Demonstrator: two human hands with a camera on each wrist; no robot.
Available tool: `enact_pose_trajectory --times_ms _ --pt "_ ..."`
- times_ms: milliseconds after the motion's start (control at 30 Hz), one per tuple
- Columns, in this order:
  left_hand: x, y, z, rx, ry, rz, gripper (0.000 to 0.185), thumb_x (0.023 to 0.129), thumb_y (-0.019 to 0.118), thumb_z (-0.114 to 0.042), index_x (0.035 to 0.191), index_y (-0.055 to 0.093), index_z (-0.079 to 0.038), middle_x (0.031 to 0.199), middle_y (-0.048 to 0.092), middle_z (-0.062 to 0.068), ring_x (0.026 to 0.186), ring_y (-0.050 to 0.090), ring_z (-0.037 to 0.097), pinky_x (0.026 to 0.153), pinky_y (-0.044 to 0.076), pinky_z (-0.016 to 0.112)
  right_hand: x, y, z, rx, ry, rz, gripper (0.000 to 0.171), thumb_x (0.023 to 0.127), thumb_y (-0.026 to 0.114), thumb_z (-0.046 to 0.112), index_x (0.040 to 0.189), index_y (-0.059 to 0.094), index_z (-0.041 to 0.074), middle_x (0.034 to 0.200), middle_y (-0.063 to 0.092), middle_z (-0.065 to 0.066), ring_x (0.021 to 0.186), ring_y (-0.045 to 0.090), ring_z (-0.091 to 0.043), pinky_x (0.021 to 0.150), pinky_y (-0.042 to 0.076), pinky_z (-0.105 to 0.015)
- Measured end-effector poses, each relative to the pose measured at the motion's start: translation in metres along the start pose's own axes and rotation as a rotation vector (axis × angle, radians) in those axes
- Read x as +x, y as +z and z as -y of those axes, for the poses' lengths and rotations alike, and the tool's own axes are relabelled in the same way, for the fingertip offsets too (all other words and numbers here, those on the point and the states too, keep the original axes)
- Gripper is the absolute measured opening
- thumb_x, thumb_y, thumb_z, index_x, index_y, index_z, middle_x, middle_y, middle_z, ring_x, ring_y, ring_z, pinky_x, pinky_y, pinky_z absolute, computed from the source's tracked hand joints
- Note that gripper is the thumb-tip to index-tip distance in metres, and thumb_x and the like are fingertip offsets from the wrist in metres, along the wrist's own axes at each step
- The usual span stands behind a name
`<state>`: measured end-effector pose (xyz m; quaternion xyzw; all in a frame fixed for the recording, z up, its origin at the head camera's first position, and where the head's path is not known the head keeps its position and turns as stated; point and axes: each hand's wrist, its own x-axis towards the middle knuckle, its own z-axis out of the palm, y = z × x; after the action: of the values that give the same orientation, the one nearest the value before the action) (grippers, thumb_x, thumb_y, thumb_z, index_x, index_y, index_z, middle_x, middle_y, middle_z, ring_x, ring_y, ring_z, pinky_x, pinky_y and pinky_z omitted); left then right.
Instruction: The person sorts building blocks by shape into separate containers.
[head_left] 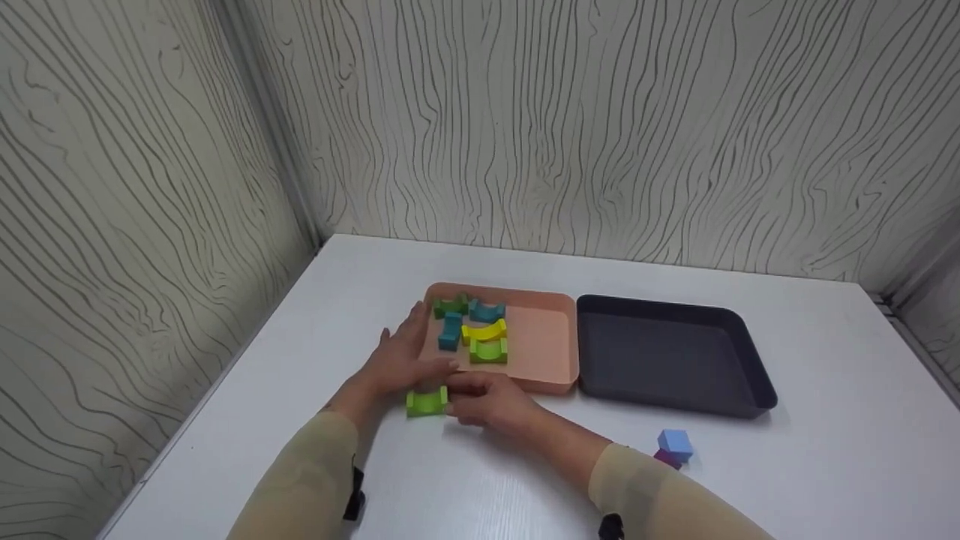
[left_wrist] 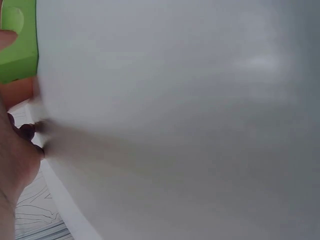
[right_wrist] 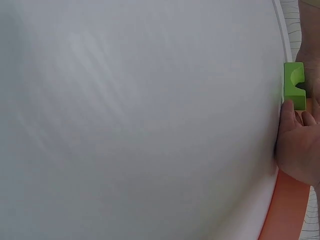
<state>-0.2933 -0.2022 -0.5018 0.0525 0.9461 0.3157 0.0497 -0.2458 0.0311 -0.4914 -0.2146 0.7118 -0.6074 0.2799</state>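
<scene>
Head view, entries left to right. Left of centre: left hand (head_left: 397, 364), fingers extended and spread along the left wall of the salmon tray (head_left: 541, 341), thumb pointing right; nothing gripped. Lower centre, slightly left: loose light-green block (head_left: 427, 403), one, notched, on the white table (head_left: 262, 390) just in front of the tray. Centre, in the tray's left half: dark-green block (head_left: 450, 306); upright-lying teal block (head_left: 450, 332); yellow block (head_left: 486, 331); second teal block (head_left: 487, 311); second light-green block (head_left: 489, 352). Lower centre: right hand (head_left: 499, 405), fingers bent, thumb at the loose block's right end; whether the pinch is closed cannot be told. Step in hand, as judged: gathering this piece beside the others. Next move would seem to call for a firm hold on its ends, a lift clear of the front wall, and setting down in the tray's bare right half. Right of centre: dark tray (head_left: 667, 352), bare, abutting the salmon one. Lower right: blue cube (head_left: 676, 444), overlapping a dark-red block (head_left: 666, 459).
</scene>
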Motion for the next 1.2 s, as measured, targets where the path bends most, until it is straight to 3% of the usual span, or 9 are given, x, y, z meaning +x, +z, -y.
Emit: enact_pose_trajectory --times_ms 133,567,967,1200 --pt "0.001 0.001 0.0 0.001 0.007 0.006 0.128 0.084 0.07 -0.077 0.171 -0.007 -0.022 0.178 0.008 -0.002 0.163 0.008 0.018 0.128 -0.008 0.057 0.001 0.003 0.0 0.005 0.009 -0.034 0.046 0.101 0.075 0.017 0.145 0.065 0.009 0.14 0.067 -0.005 0.118 0.064 -0.02 0.099 0.058 -0.037" --pt "0.001 0.0 0.001 -0.004 0.023 -0.005 0.131 0.082 0.072 -0.078 0.172 -0.005 -0.021 0.178 0.01 0.0 0.164 0.01 0.021 0.128 -0.008 0.058 0.004 0.016 0.0 -0.141 -0.051 -0.146 0.033 0.098 0.079 0.015 0.131 0.076 0.012 0.126 0.074 0.0 0.111 0.064 -0.017 0.089 0.059 -0.027" --pt "0.001 0.0 0.002 0.005 0.014 0.002 0.13 0.083 0.071 -0.077 0.171 -0.006 -0.021 0.178 0.008 0.0 0.164 0.009 0.021 0.128 -0.007 0.058 0.005 0.013 -0.004 -0.159 -0.063 -0.13 0.032 0.099 0.078 0.017 0.131 0.077 0.015 0.129 0.073 0.0 0.109 0.064 -0.017 0.089 0.058 -0.026" --pt "0.002 0.002 0.001 0.014 0.013 -0.002 0.129 0.083 0.071 -0.076 0.171 -0.007 -0.023 0.178 0.009 0.0 0.164 0.01 0.022 0.128 -0.008 0.06 0.004 0.013 -0.006 -0.165 -0.061 -0.119 0.032 0.097 0.08 0.018 0.129 0.078 0.015 0.125 0.074 0.003 0.11 0.066 -0.015 0.095 0.058 -0.029"
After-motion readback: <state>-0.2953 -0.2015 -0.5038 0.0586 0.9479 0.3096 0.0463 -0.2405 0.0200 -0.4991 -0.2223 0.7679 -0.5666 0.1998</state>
